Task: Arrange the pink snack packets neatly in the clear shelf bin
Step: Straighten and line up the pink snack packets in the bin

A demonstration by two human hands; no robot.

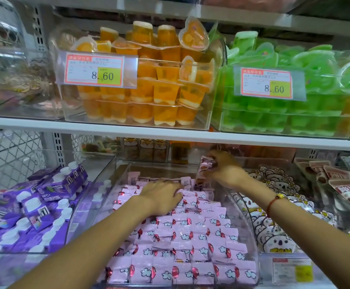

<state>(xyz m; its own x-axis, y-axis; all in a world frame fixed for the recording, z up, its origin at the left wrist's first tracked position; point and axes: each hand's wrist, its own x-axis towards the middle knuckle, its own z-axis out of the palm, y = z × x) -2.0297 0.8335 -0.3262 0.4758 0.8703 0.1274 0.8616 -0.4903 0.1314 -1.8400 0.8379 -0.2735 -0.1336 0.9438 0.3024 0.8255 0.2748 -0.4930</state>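
Observation:
Rows of pink snack packets (182, 243) with white flower prints fill the clear shelf bin (251, 243) on the lower shelf. My left hand (161, 195) lies palm down on the packets near the back of the bin, fingers spread and pressing against the rear rows. My right hand (222, 167) is raised over the bin's back right corner, fingers closed around a few pink packets (206, 165) held upright. Some packets at the back (133, 177) stand on edge.
A bin of purple spouted pouches (34, 207) sits to the left, a bin of white bear-print packets (274, 205) to the right. The upper shelf edge (170, 130) hangs just above my hands, carrying orange (145, 84) and green jelly cups (284, 113).

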